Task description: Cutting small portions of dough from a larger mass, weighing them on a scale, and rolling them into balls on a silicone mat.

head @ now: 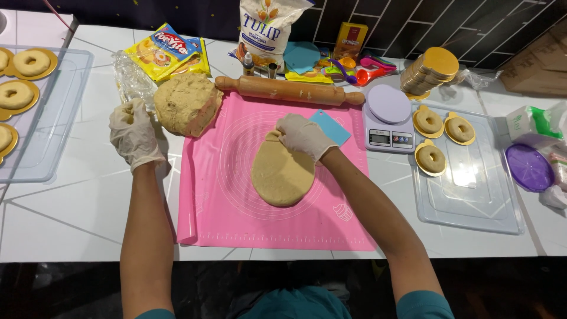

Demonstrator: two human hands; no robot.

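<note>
Spanning the white counter (71, 207), a pink mat (224, 207) carries a flattened oval of dough (282, 175); beside its upper left corner sits a big dough lump (188, 103); the gloved right hand (302, 136) presses the oval's top edge, fingers bent, grasping nothing; the gloved left hand (133, 133) rests loosely curled, empty, beside the lump.

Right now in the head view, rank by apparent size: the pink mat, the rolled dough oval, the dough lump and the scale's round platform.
1. Pink mat, largest by far.
2. Dough oval and dough lump: they look about alike, so I won't rank them.
3. Scale platform, smallest.
</note>
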